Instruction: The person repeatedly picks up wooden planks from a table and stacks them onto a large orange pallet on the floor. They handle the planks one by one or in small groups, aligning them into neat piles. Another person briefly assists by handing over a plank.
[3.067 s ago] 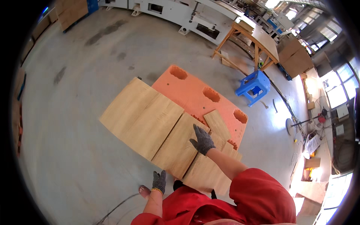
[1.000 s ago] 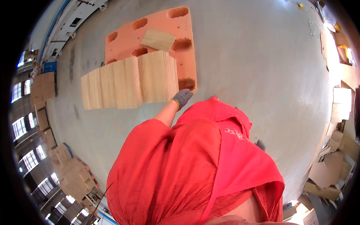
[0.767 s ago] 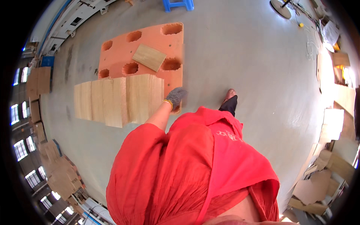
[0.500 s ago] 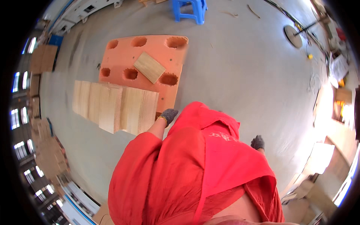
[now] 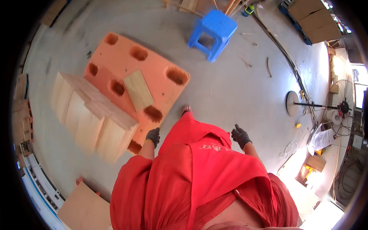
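My left hand [image 5: 153, 136], in a dark grey glove with a yellow cuff edge, hangs beside the near corner of an orange pallet [image 5: 153, 63]. Its fingers are curled in, and nothing shows in them. On the right, my gloved right hand [image 5: 240, 135] is over the grey floor, apart from any object, its fingers also curled without anything visible inside. A row of stacked wooden boards [image 5: 94, 115] stands along the pallet's near left side, smeared by motion. One loose wooden board [image 5: 138, 90] lies flat on the pallet between its oval holes.
A blue plastic stool [image 5: 216, 30] stands on the floor ahead. Cables [image 5: 281, 50] run along the floor to the right, near a standing fan [image 5: 342, 107] with a round base. Cardboard [image 5: 314, 19] is at the far right, and a brown panel [image 5: 84, 207] at the lower left.
My view has turned to the right and moved ahead; the stool and fan show more fully. My right hand has swung forward. The left hand is further from the stacked boards.
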The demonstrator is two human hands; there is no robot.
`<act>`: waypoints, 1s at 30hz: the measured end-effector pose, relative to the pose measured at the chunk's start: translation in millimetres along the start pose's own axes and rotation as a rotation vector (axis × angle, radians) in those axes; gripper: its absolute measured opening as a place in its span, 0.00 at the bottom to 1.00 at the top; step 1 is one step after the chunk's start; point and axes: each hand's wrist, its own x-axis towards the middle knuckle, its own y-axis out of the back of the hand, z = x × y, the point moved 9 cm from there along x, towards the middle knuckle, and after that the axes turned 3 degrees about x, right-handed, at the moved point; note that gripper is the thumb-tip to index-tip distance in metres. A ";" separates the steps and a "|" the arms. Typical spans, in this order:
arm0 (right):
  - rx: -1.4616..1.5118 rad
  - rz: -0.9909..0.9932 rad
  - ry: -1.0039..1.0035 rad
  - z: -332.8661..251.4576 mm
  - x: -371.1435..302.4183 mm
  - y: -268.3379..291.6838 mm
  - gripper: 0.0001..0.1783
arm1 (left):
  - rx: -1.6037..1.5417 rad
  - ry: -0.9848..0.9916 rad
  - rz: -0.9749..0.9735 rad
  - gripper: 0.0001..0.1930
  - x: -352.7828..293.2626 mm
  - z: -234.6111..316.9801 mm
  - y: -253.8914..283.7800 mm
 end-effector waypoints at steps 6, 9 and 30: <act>0.028 -0.036 -0.124 -114.1 74.7 15.7 0.30 | 0.545 -0.747 -0.022 0.02 20.9 233.3 -63.4; -0.250 -0.031 -0.108 -154.5 140.6 42.4 0.30 | 1.087 -1.154 0.212 0.02 48.5 299.2 -84.4; -0.517 -0.280 0.914 -836.7 360.6 -274.8 0.33 | -0.675 -0.651 0.108 0.14 72.1 726.2 -61.6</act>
